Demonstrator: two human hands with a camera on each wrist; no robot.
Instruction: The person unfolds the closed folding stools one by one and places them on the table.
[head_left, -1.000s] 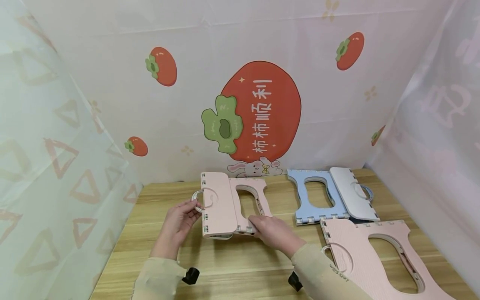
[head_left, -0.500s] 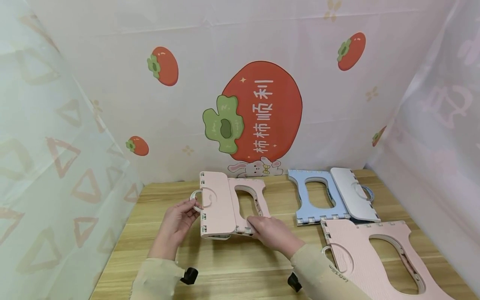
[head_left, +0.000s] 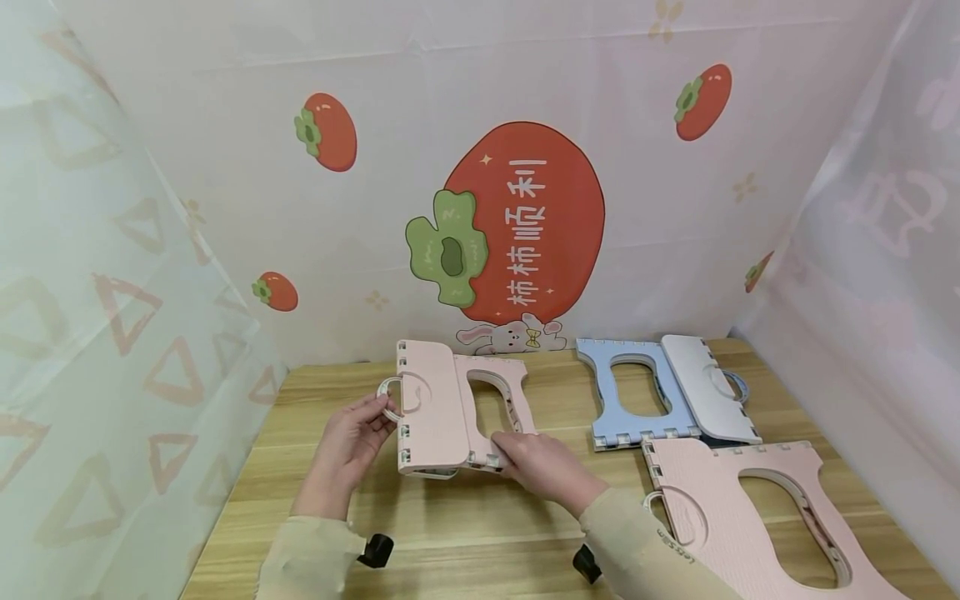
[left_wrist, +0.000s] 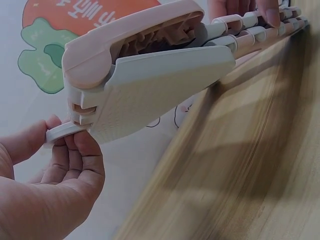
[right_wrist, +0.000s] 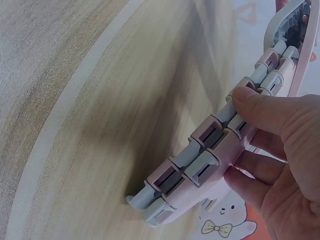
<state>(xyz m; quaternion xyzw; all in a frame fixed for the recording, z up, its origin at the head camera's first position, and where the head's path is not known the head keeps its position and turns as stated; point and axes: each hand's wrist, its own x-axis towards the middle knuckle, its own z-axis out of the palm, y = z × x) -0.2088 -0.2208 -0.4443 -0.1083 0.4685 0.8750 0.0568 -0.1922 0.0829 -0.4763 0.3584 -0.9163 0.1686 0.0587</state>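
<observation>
Pink plastic, smooth and matte, fills the middle of the scene: a folded pink stool [head_left: 450, 412] is lifted off the wooden table [head_left: 465, 533], tilted, with both hands on it. Left hand [head_left: 347, 442] pinches the pale ring handle [head_left: 390, 398] at the stool's outer edge, thumb on top and fingers curled beneath; the left wrist view shows that thin curved loop [left_wrist: 62, 132] clamped between thumb and fingertips. Right hand [head_left: 543, 467] grasps the hinged edge near the leg panel, and up close its thumb [right_wrist: 260, 102] presses on the row of interlocking knuckles, grey and pink ribs alternating like a comb, while the fingers wrap underneath. From the left wrist, the stool shows a rounded pink seat slab [left_wrist: 130, 40] above a finely stippled grey-white leg panel [left_wrist: 160, 85].

Leg panel has a big rounded cut-out, an hourglass opening through which the tabletop shows. Table grain runs in pale honey-coloured planks, blurred in both wrist views.

Further right, a blue stool [head_left: 637, 396] lies flat, folded out, with a white-grey seat panel [head_left: 708, 387] alongside it, same cut-out shape. Nearest the camera on the right, a second pink stool [head_left: 720, 508] lies flat, its surface faintly ribbed. Behind everything hangs a thin fabric backdrop [head_left: 517, 225] printed with a large red persimmon.
</observation>
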